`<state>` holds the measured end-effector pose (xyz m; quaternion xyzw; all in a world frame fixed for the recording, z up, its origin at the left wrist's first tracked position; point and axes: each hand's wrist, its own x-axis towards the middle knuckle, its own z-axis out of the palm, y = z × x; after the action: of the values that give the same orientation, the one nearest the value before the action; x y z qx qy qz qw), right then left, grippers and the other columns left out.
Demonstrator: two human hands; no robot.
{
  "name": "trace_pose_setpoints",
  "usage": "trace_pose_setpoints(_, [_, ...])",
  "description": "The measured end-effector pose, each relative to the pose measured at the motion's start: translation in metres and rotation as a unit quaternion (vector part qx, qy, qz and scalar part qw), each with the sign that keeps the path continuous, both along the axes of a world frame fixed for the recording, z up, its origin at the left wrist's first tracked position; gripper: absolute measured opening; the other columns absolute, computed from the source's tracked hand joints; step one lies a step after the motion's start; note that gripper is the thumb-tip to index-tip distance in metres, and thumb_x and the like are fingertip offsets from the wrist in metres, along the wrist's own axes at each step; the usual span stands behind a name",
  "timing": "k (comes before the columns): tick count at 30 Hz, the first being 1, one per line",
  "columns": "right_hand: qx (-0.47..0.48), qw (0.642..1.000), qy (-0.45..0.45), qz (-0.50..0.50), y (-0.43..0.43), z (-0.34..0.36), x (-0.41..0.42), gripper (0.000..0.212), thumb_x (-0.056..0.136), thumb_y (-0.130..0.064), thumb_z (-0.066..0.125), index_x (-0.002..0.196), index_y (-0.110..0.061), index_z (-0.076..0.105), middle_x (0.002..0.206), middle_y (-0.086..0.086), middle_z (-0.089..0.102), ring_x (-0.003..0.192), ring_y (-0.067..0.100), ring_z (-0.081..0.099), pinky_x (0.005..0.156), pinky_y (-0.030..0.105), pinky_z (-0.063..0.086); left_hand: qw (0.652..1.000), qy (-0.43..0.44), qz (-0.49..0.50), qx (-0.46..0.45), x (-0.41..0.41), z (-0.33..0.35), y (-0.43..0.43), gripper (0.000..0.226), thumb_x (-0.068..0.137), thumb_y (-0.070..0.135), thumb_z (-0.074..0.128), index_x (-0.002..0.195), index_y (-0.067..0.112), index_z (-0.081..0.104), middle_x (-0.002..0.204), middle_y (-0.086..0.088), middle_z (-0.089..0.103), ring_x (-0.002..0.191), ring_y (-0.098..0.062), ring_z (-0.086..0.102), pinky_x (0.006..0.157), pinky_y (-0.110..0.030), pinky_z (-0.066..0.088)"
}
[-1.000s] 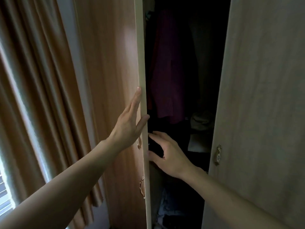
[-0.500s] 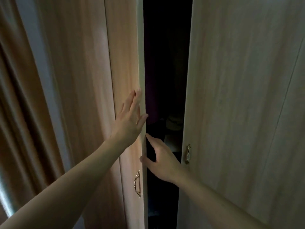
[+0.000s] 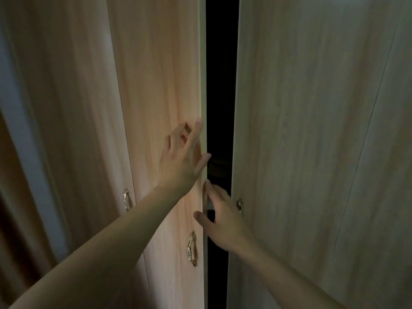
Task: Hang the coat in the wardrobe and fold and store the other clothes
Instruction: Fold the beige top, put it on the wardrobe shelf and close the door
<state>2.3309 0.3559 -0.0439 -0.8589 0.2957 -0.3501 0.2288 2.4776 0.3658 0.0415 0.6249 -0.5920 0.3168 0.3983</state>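
A light wooden wardrobe stands right in front of me. Its left door point(image 3: 160, 85) and right door point(image 3: 312, 130) leave only a narrow dark gap point(image 3: 220, 85) between them. My left hand point(image 3: 182, 157) lies flat on the left door's front near its free edge, fingers straight. Lower down, my right hand point(image 3: 223, 224) is at the same edge, fingers extended into the gap and thumb on the door's front. The coat and the other clothes are hidden in the dark interior.
A gold handle point(image 3: 191, 248) hangs low on the left door, another point(image 3: 239, 204) on the right door, and a third point(image 3: 126, 199) on a further panel at the left. A curtain point(image 3: 13, 197) hangs at the far left.
The left door has swung towards the right door, so the gap has narrowed. The purple garment and folded items inside are no longer visible. Both hands have stayed on the door's edge.
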Motion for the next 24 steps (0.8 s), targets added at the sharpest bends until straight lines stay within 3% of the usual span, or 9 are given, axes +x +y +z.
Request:
trace_pose_setpoints(7, [-0.006,0.997,0.035,-0.075,-0.026,0.002,-0.011,0.076,0.097,-0.045,0.053,0.156,-0.039,0.005,0.165,-0.012,0.0,0.15,0.005,0.004,0.12,0.027,0.013,0.999,0.006,-0.031,-0.035,-0.002,-0.009,-0.05,0.077,0.09,0.051,0.061,0.155,0.029,0.024,0.155,-0.015,0.025,0.133,-0.035,0.034,0.1,-0.05,0.045])
trace_pose_setpoints(9, [-0.012,0.995,0.046,-0.091,-0.031,0.002,-0.01,0.076,0.098,-0.045,0.054,0.156,-0.039,0.006,0.164,-0.014,-0.009,0.151,0.006,0.004,0.119,0.025,0.017,0.998,0.0,-0.049,-0.039,-0.001,-0.011,-0.064,0.077,0.092,0.049,0.06,0.156,0.027,0.022,0.16,-0.014,0.018,0.141,-0.035,0.027,0.109,-0.049,0.037])
trace_pose_setpoints(11, [-0.019,0.992,0.053,-0.113,-0.035,0.003,-0.008,0.076,0.097,-0.046,0.054,0.157,-0.038,0.007,0.163,-0.014,-0.015,0.151,0.01,0.007,0.119,0.033,0.029,0.997,-0.013,-0.064,-0.036,0.0,-0.015,-0.075,0.077,0.095,0.048,0.057,0.157,0.025,0.018,0.163,-0.014,0.01,0.148,-0.033,0.017,0.116,-0.048,0.028])
trace_pose_setpoints(18, [-0.036,0.985,0.071,-0.153,-0.06,0.0,-0.001,0.08,0.097,-0.048,0.053,0.158,-0.033,0.004,0.164,-0.008,-0.016,0.152,0.012,0.0,0.121,0.033,0.021,0.995,-0.052,-0.084,0.012,0.009,-0.023,-0.1,0.083,0.098,0.053,0.047,0.158,0.025,-0.003,0.164,-0.01,-0.016,0.151,-0.026,-0.016,0.123,-0.047,0.005])
trace_pose_setpoints(21, [-0.04,0.983,0.071,-0.164,-0.074,-0.002,0.001,0.081,0.096,-0.048,0.054,0.158,-0.032,0.005,0.165,-0.007,-0.015,0.152,0.012,0.004,0.121,0.034,0.023,0.993,-0.078,-0.084,0.041,0.014,-0.023,-0.108,0.083,0.099,0.055,0.043,0.157,0.025,-0.008,0.163,-0.01,-0.021,0.15,-0.026,-0.02,0.123,-0.048,0.005])
trace_pose_setpoints(24, [-0.038,0.985,0.055,-0.159,-0.088,-0.003,0.0,0.08,0.096,-0.047,0.056,0.158,-0.034,0.007,0.165,-0.005,-0.013,0.152,0.012,0.004,0.118,0.025,0.018,0.991,-0.092,-0.077,0.052,0.017,-0.022,-0.119,0.083,0.099,0.056,0.042,0.157,0.024,-0.007,0.163,-0.011,-0.021,0.15,-0.027,-0.02,0.123,-0.051,0.008])
